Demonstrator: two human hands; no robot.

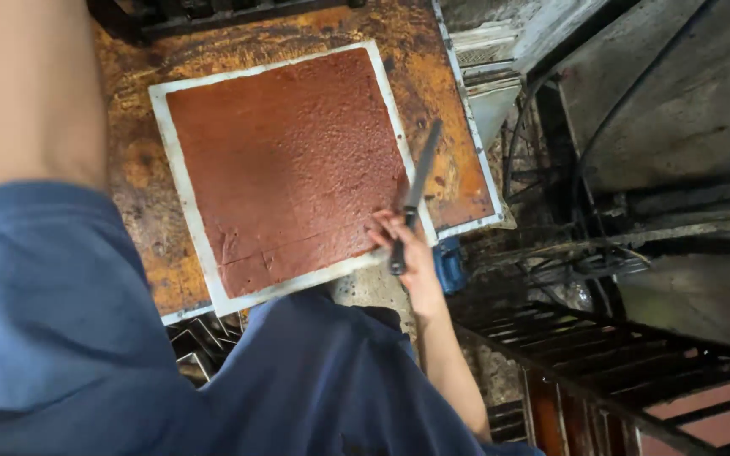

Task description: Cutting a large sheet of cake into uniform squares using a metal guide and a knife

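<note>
My right hand (405,247) is shut on the dark handle of a long knife (420,181). Its blade points away from me, along the right edge of a square reddish-brown slab (285,160). The slab lies flat on a white-rimmed tray (181,181) and shows faint cut lines near its near-left corner. The tray rests on a rusty orange metal table (445,110). My left forearm (27,84) fills the upper left, bare above a blue sleeve, and its hand is out of the frame.
Blue clothing (69,338) covers the lower left. Metal moulds (204,342) sit below the table's near edge, with a small blue object (449,266) by my right wrist. A dark metal rack (627,371) and grimy machinery with cables (635,152) stand to the right.
</note>
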